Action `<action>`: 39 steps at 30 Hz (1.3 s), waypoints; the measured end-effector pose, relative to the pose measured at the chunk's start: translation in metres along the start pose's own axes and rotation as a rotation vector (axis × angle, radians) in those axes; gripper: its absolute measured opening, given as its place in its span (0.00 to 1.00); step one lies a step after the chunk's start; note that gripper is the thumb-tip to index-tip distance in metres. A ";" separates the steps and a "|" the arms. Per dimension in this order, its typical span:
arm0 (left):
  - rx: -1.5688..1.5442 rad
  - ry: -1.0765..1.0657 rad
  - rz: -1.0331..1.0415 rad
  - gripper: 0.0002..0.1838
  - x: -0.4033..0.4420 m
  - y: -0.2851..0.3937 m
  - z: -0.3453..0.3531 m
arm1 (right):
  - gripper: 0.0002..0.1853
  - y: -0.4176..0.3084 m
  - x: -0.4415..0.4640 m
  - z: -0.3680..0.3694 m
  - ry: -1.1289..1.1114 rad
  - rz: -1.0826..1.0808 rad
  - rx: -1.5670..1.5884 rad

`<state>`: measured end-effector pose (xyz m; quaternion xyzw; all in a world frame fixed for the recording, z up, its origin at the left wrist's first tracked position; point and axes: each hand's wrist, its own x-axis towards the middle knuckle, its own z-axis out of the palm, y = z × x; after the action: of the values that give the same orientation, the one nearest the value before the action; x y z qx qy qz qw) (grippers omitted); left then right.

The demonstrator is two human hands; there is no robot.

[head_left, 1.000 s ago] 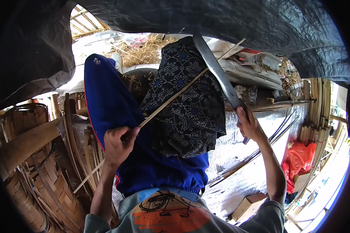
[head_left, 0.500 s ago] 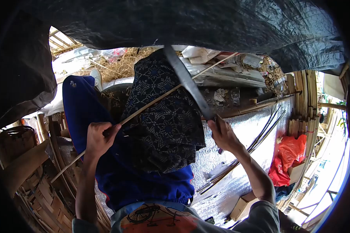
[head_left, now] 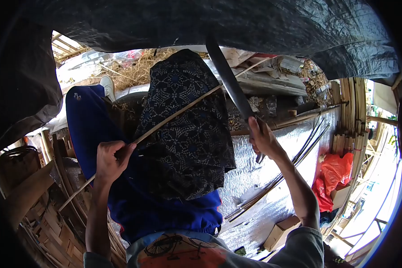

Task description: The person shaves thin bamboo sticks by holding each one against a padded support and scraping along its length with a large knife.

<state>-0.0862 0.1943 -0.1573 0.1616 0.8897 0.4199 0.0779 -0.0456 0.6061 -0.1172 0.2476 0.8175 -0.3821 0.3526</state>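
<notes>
My left hand (head_left: 114, 161) is closed around a long thin bamboo strip (head_left: 179, 111), which slants up to the right across my lap. Its lower end sticks out behind my wrist toward the lower left. In my right hand (head_left: 265, 139) is the handle of a long-bladed machete (head_left: 230, 82), its blade pointing up and a little left. The blade crosses the strip near the strip's far part; whether they touch I cannot tell. Under the strip, a dark patterned cloth (head_left: 183, 129) covers my leg, over blue trousers (head_left: 87, 120).
A dark tarp (head_left: 165, 22) hangs low across the top. Thin dark strips (head_left: 299, 154) lie on a silvery sheet (head_left: 245, 187) at right. Beyond are a red plastic bag (head_left: 332, 174), a cardboard box (head_left: 281, 234) and bundled bamboo slats (head_left: 350, 105). Woven bamboo pieces (head_left: 49, 223) lie lower left.
My right hand has moved right and slightly up, taking the machete farther along the strip toward its far end. My left hand has shifted only slightly, keeping its hold.
</notes>
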 end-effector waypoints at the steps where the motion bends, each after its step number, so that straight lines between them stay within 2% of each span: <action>1: -0.003 0.002 0.000 0.24 0.000 -0.004 -0.001 | 0.23 0.003 -0.001 0.007 0.064 -0.104 -0.023; 2: -0.005 0.005 -0.005 0.24 -0.001 -0.005 -0.002 | 0.25 0.005 -0.002 0.012 0.122 -0.208 -0.048; 4: 0.000 -0.006 -0.015 0.24 -0.001 0.000 -0.003 | 0.26 0.000 -0.011 0.008 0.143 -0.185 0.007; 6: 0.004 -0.017 -0.007 0.24 0.001 0.002 -0.003 | 0.25 0.005 -0.004 -0.008 -0.063 -0.001 0.345; 7: 0.018 -0.014 0.001 0.24 0.002 0.001 -0.001 | 0.24 -0.001 -0.002 -0.012 -0.010 -0.060 0.298; 10: 0.038 -0.010 0.011 0.24 -0.001 0.000 0.003 | 0.26 -0.009 0.005 -0.006 0.069 -0.054 0.321; 12: 0.050 0.007 0.016 0.24 -0.002 -0.001 0.002 | 0.28 -0.005 -0.008 0.005 -0.107 -0.079 0.198; 14: 0.069 -0.009 0.007 0.24 -0.002 0.000 0.003 | 0.31 -0.010 -0.019 0.015 -0.122 -0.115 0.167; 16: 0.050 -0.011 0.009 0.24 0.000 0.002 0.003 | 0.31 0.000 0.000 0.008 0.052 -0.173 0.085; 17: 0.038 -0.002 -0.002 0.24 0.000 0.003 0.003 | 0.31 0.001 0.006 0.006 0.111 -0.143 0.152; 18: 0.045 0.001 -0.005 0.24 0.000 0.003 0.003 | 0.30 -0.002 0.010 0.003 0.063 -0.096 0.308; 20: 0.051 0.004 -0.020 0.24 -0.001 0.003 0.003 | 0.28 -0.010 -0.004 0.012 0.076 -0.094 0.229; 22: 0.040 -0.006 -0.052 0.24 -0.002 0.004 0.002 | 0.25 -0.015 -0.025 0.029 -0.024 -0.192 0.057; 24: 0.025 -0.020 -0.072 0.24 0.001 0.006 0.004 | 0.25 -0.016 -0.029 0.028 -0.073 -0.137 0.155; 26: 0.032 -0.005 -0.011 0.24 0.003 0.007 0.004 | 0.25 0.015 -0.001 0.020 0.109 -0.415 -0.106; 27: 0.038 -0.001 -0.015 0.24 0.003 0.007 0.004 | 0.24 -0.011 -0.005 0.016 0.060 -0.010 0.161; 30: 0.024 -0.011 -0.006 0.24 0.009 0.008 0.004 | 0.25 -0.020 -0.031 0.044 0.039 -0.101 0.077; 31: 0.032 -0.015 0.006 0.24 0.012 0.008 0.008 | 0.29 -0.021 -0.033 0.051 0.063 -0.292 0.007; 32: 0.040 -0.019 0.020 0.24 0.015 0.009 0.010 | 0.30 -0.030 -0.043 0.046 -0.061 -0.063 0.103; 34: 0.015 0.005 0.034 0.24 0.023 0.014 0.016 | 0.29 -0.005 -0.019 0.034 0.105 -0.234 -0.041; 35: -0.012 0.025 0.038 0.24 0.024 0.015 0.018 | 0.29 0.008 -0.006 0.028 0.129 -0.228 0.007; 36: -0.011 0.021 0.034 0.24 0.025 0.016 0.018 | 0.30 -0.005 -0.009 0.025 0.115 -0.053 0.161; 38: 0.085 -0.022 0.075 0.22 0.032 0.017 0.013 | 0.31 -0.005 -0.014 0.032 0.093 -0.068 0.123; 39: 0.086 -0.015 0.073 0.22 0.036 0.017 0.009 | 0.31 0.002 -0.019 0.044 0.157 -0.172 0.029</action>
<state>-0.1133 0.2234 -0.1499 0.2001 0.8999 0.3824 0.0621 -0.0154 0.5694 -0.1234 0.2106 0.8553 -0.4022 0.2496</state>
